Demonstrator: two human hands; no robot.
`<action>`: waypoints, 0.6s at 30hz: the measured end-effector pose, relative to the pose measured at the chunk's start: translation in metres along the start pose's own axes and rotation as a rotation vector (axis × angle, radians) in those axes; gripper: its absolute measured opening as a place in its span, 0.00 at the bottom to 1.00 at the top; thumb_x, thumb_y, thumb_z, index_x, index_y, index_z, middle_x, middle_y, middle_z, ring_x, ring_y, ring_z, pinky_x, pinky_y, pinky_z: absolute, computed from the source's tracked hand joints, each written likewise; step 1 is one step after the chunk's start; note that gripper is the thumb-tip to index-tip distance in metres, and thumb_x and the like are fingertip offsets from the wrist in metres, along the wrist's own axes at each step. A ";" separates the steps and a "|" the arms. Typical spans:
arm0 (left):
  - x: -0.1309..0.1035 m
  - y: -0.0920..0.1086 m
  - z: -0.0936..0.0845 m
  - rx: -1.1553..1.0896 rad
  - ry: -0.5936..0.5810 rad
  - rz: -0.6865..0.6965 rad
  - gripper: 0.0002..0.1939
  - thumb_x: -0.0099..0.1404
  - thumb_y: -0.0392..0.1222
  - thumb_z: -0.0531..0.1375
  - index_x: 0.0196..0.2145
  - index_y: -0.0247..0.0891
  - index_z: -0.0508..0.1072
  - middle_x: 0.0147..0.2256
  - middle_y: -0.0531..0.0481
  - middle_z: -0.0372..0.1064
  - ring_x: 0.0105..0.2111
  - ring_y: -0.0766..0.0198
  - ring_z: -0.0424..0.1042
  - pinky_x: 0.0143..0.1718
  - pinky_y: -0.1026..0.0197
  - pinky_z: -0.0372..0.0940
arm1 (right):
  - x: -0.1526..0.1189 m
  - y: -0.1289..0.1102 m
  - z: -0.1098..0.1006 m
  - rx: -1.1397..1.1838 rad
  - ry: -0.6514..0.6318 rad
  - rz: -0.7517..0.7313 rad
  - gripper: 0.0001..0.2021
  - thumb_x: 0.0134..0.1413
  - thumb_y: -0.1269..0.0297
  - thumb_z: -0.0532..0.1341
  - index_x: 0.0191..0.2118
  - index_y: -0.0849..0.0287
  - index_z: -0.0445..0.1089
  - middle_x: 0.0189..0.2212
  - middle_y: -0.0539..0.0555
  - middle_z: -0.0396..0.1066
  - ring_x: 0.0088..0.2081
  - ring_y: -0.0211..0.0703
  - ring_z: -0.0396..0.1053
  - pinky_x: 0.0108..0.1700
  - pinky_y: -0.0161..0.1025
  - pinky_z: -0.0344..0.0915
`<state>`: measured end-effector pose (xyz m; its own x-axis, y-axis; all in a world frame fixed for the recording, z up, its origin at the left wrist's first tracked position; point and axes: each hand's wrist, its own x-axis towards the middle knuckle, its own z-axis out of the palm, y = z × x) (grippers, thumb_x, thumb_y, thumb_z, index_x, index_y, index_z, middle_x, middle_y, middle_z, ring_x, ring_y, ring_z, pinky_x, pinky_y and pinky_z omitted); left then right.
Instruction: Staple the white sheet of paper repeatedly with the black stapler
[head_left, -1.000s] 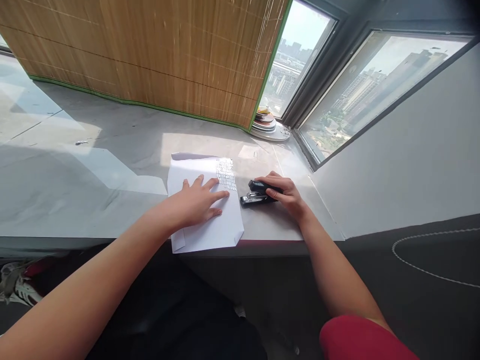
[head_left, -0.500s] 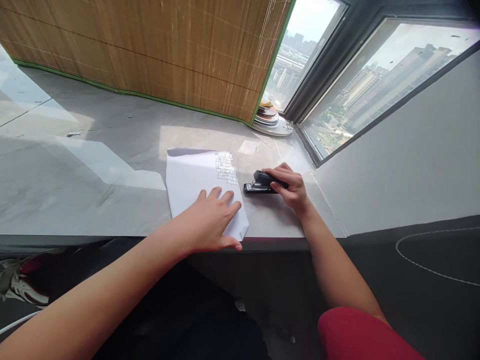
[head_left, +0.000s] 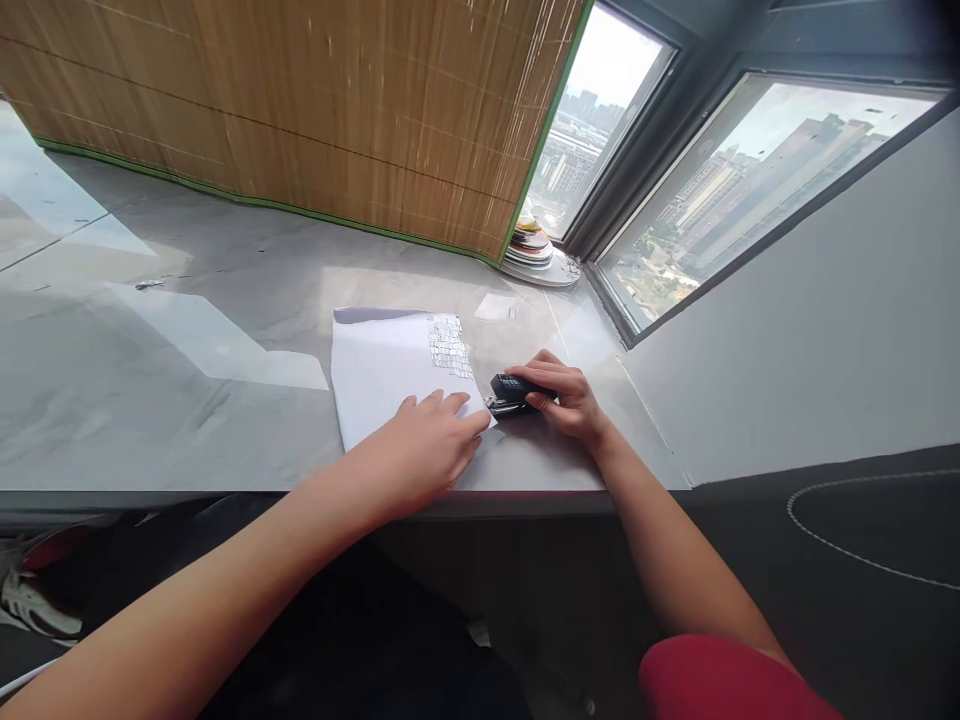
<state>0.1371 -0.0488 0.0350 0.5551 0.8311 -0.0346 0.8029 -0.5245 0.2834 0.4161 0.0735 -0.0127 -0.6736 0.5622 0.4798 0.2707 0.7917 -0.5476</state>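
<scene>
White paper lies on the grey marble-look ledge, its upper right part covered by rows of silver staples. My left hand rests over the lower right of the paper and pinches its right edge, which is lifted a little; the thumb is mostly hidden. In my right hand is a black stapler, with thumb below and fingers over the top. The stapler's front end meets the paper's right edge, its jaws apart. Whether the paper sits between the jaws is hard to make out.
A bamboo blind with green edging hangs along the back. Stacked round plates or discs stand in the window corner. A small paper scrap with staples lies behind the stapler. The ledge's front edge runs before me, a white wall at right.
The stapler has moved left and nearer to me, up to the paper's edge. My left hand's fingers have gone from spread flat to gripping the paper's right edge and raising it.
</scene>
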 end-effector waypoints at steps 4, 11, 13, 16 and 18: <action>-0.002 0.007 0.004 0.036 -0.007 0.089 0.15 0.81 0.44 0.51 0.51 0.42 0.77 0.60 0.34 0.72 0.58 0.40 0.73 0.55 0.39 0.70 | 0.002 -0.002 0.006 -0.059 0.037 -0.007 0.19 0.72 0.54 0.62 0.62 0.47 0.79 0.46 0.56 0.83 0.43 0.54 0.73 0.48 0.55 0.71; 0.001 -0.005 0.006 -0.040 0.139 0.000 0.32 0.78 0.70 0.50 0.58 0.45 0.79 0.65 0.36 0.69 0.64 0.36 0.68 0.63 0.34 0.64 | 0.004 -0.005 0.008 -0.145 0.070 0.000 0.20 0.72 0.60 0.60 0.64 0.46 0.78 0.47 0.56 0.82 0.44 0.55 0.72 0.51 0.57 0.72; 0.003 -0.015 0.011 -0.053 0.128 -0.065 0.35 0.77 0.73 0.48 0.64 0.49 0.77 0.71 0.38 0.63 0.70 0.32 0.60 0.67 0.30 0.58 | 0.004 -0.006 0.008 -0.157 0.072 0.002 0.20 0.72 0.60 0.60 0.64 0.46 0.78 0.47 0.56 0.82 0.45 0.56 0.72 0.51 0.58 0.72; 0.003 -0.028 0.016 -0.123 0.053 -0.090 0.35 0.79 0.72 0.43 0.70 0.58 0.72 0.75 0.45 0.58 0.75 0.35 0.53 0.72 0.28 0.52 | 0.004 -0.007 0.009 -0.159 0.079 -0.010 0.20 0.72 0.62 0.60 0.64 0.45 0.77 0.47 0.56 0.81 0.45 0.56 0.72 0.50 0.57 0.72; 0.003 -0.033 0.016 -0.181 0.036 -0.091 0.35 0.81 0.68 0.38 0.73 0.60 0.68 0.76 0.47 0.58 0.75 0.38 0.55 0.73 0.31 0.52 | 0.004 -0.007 0.009 -0.158 0.077 -0.012 0.20 0.72 0.63 0.60 0.65 0.44 0.77 0.47 0.56 0.81 0.46 0.56 0.72 0.50 0.57 0.72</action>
<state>0.1152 -0.0317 0.0105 0.4714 0.8812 -0.0348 0.7955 -0.4078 0.4483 0.4055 0.0677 -0.0130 -0.6244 0.5646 0.5397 0.3720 0.8225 -0.4302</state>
